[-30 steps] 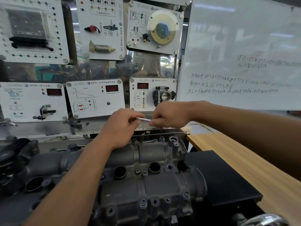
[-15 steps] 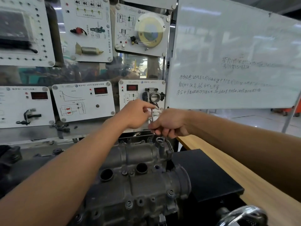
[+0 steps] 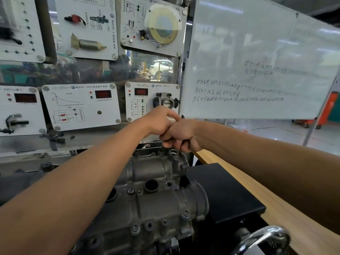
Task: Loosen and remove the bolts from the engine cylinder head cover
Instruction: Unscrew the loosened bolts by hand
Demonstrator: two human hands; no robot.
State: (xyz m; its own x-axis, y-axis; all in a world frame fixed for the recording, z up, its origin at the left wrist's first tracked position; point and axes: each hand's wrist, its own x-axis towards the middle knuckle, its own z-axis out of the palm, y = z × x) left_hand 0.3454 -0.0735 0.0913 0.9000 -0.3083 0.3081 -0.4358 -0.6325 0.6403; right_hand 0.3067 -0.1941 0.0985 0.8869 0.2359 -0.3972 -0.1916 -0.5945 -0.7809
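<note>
Grey cast-metal cylinder head cover (image 3: 156, 199) sits at 6 o'clock of both hands, which meet above its far end. Left hand (image 3: 161, 120) pinches a thin pale tool (image 3: 170, 118). Right hand (image 3: 182, 137), touching at 4 o'clock, is curled; whether it holds anything cannot be told.

A handwritten whiteboard (image 3: 257, 52) stands right of white display panels (image 3: 81, 105); one panel carries a throttle body (image 3: 166, 102). A black slab (image 3: 224, 192) lies on the wooden table (image 3: 294, 227)
</note>
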